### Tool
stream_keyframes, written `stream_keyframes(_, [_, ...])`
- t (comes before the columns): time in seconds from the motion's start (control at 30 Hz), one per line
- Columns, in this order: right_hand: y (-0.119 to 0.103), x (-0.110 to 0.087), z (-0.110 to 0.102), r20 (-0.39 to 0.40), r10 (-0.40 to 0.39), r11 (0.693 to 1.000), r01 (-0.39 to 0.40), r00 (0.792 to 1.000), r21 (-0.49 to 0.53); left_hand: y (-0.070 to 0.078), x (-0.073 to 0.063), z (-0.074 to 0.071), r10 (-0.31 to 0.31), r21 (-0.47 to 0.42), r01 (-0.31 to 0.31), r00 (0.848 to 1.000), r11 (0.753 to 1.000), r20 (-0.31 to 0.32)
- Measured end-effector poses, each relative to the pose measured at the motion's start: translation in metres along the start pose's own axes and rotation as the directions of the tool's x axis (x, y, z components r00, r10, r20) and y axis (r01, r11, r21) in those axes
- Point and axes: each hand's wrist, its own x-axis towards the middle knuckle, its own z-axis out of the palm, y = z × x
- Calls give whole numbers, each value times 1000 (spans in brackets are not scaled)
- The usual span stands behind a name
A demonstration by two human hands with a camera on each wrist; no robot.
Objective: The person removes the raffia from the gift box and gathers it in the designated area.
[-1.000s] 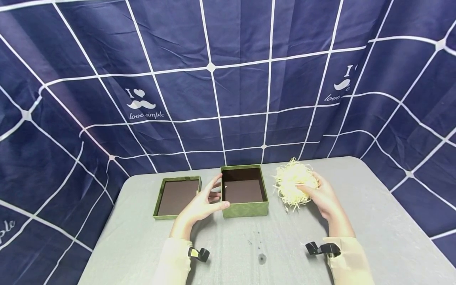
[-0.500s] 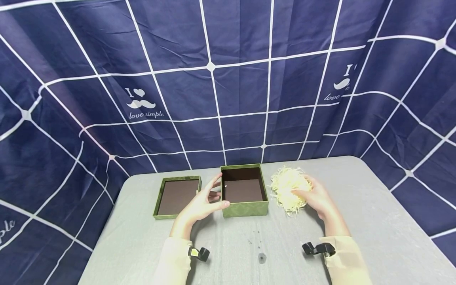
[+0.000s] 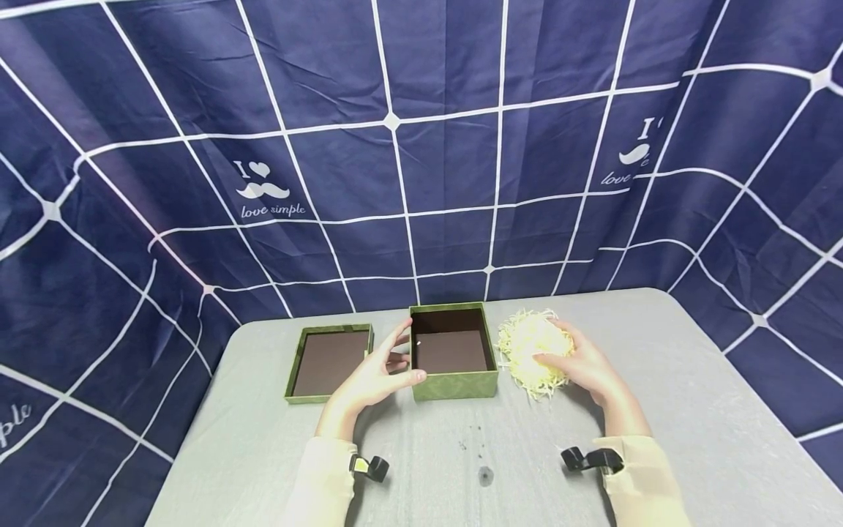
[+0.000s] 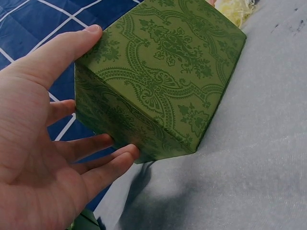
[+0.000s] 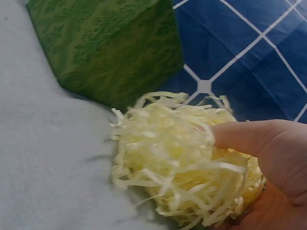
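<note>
A green patterned box (image 3: 454, 386) with a dark brown inside stands upright on the table, its top uncovered. My left hand (image 3: 366, 377) is at its left side, fingers spread. In the left wrist view, the thumb (image 4: 88, 36) lies at the box's upper corner and the other fingers reach along the side wall. My right hand (image 3: 586, 362) holds a loose clump of pale yellow shredded paper (image 3: 532, 351) right of the box. Its thumb (image 5: 240, 136) presses into the strands in the right wrist view; the other fingers are mostly hidden behind the clump.
A shallow green lid (image 3: 329, 364), brown inside up, lies left of the box, partly behind my left hand. The grey table (image 3: 454, 468) backs onto a blue curtain (image 3: 448, 176) with white lines. Each wrist wears a black strap camera.
My right hand has moved left with the shredded paper, mostly in the first half second, bringing it nearer the box. My left hand, the box and the lid stay put.
</note>
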Motion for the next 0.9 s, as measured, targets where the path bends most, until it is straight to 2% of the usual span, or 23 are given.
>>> stream_keyframes(0.43, [-13,-9,-12,-23,-60,998,60,998,-9,2,-1,0,-6,3,6,1000,1000,-1])
stream_keyframes(0.77, [-20,-11,-14,-54,-53,999,53,997,4,3,0,0,-28,14,28,1000,1000,1])
stream_keyframes(0.9, [-23,-12,-16,-64,-43,999,42,997,-13,2,0,0,-16,8,16,1000,1000,-1])
